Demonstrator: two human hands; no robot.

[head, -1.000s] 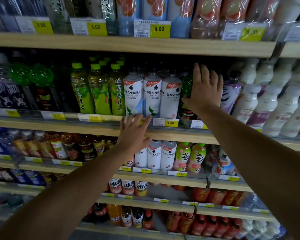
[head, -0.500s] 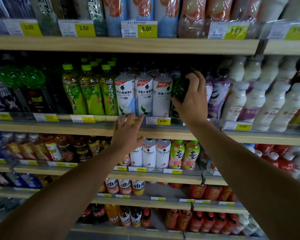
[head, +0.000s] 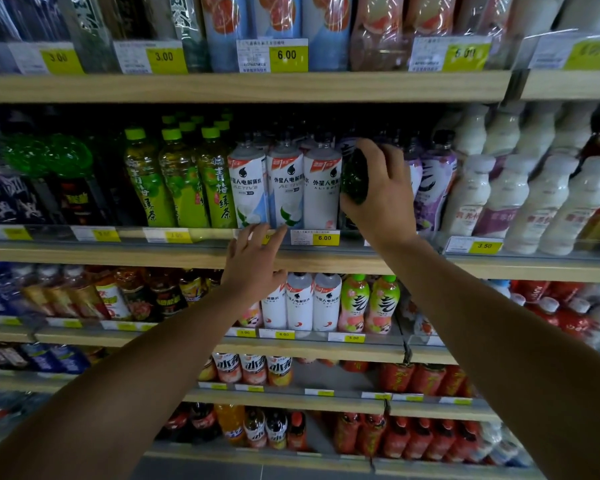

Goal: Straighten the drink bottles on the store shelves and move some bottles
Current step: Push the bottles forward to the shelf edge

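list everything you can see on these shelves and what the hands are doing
dark green bottle: one, dark green, second shelf, gripped by the right hand
white electrolyte bottles: three in front, white and pale blue, second shelf, left of the dark green bottle
green tea bottles: three in front, yellow-green, more behind, left of the white ones
purple bottles: at least two, purple and white, right of the right hand
milky white bottles: several, white, second shelf far right
price tags: many, yellow and white, along the shelf edges
lower shelves: mixed white, pink, red and orange bottles
left hand: open, fingers at the second shelf's edge
right hand: curled round the dark green bottle
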